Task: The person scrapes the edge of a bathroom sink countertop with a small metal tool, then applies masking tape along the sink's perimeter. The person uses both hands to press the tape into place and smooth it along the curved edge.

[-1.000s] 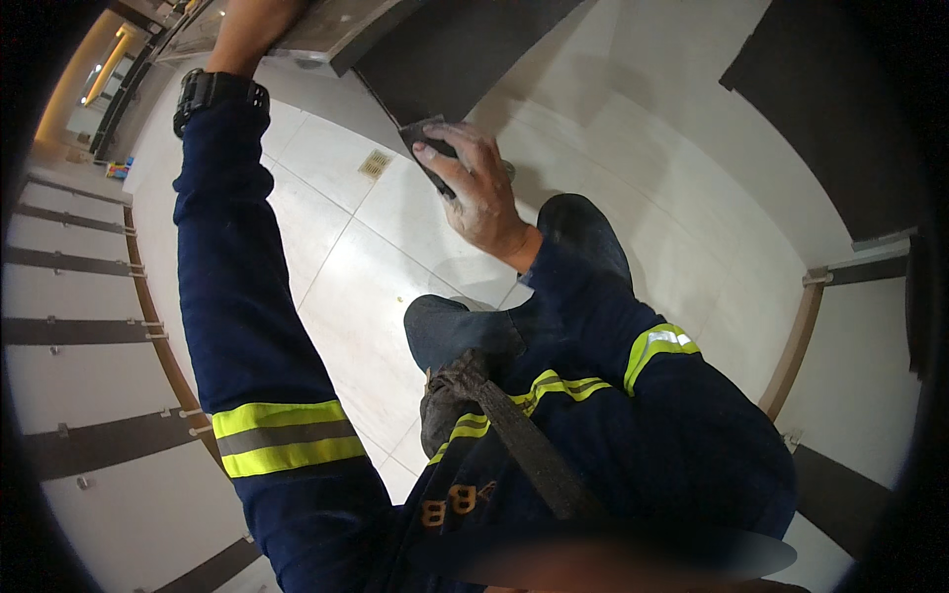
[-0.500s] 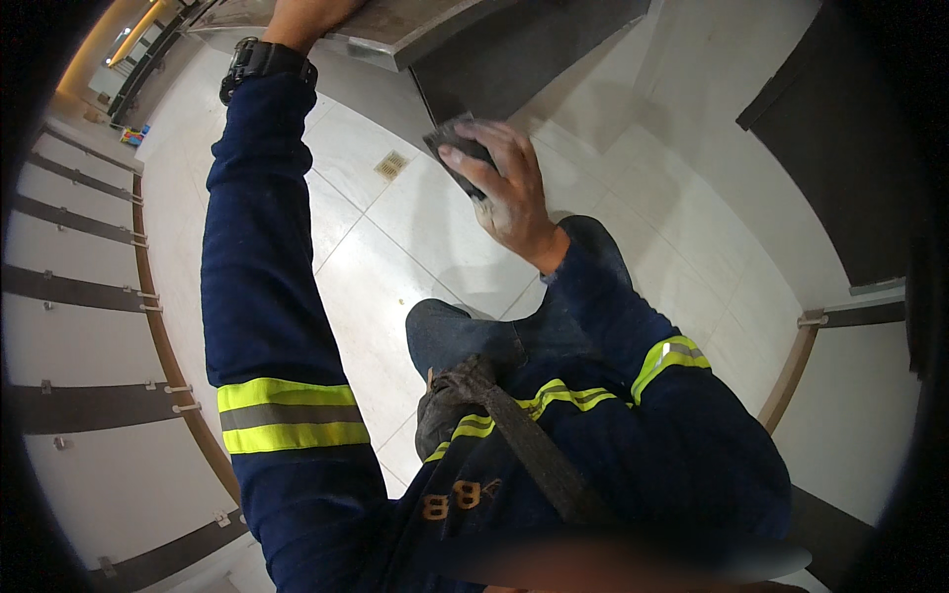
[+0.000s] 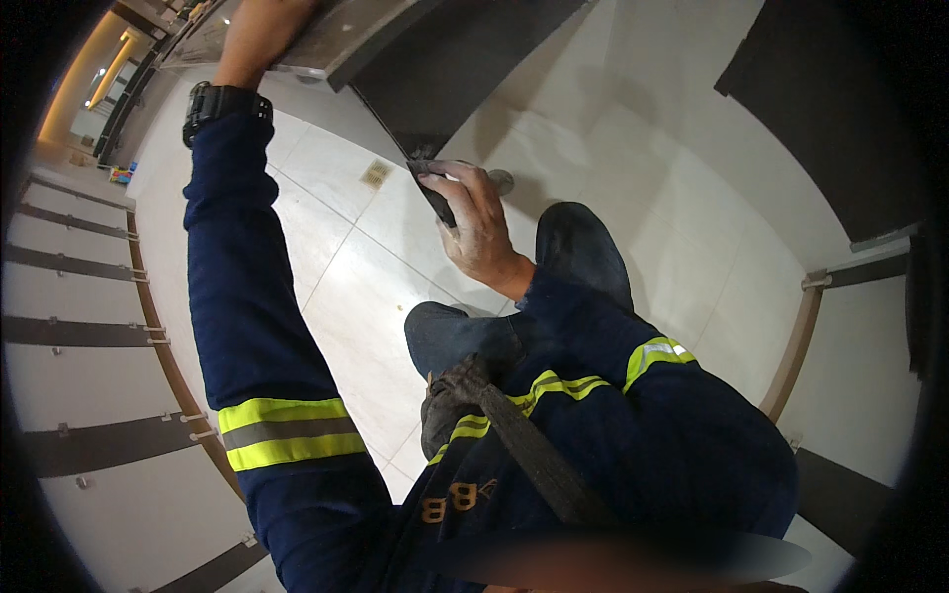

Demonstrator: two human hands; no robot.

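My left hand (image 3: 259, 30) reaches up and rests on the edge of a dark slab (image 3: 326, 40) at the top of the view; a black watch (image 3: 219, 101) sits on that wrist. My right hand (image 3: 476, 225) grips a small dark flat tool (image 3: 433, 190) held against the slab's dark underside (image 3: 445, 69). Both arms wear dark blue sleeves with yellow reflective bands. A dark strap (image 3: 514, 445) hangs across my chest.
White floor tiles (image 3: 336, 287) lie below, with a small square floor drain (image 3: 376, 174). My two dark shoes (image 3: 578, 247) stand on the tiles. White wall panels with dark strips (image 3: 79, 336) curve along the left. A dark panel (image 3: 840, 109) is at the upper right.
The view has shifted so both hands sit lower and further right in it. My right hand keeps its grip on the dark tool; my left stays on the slab.
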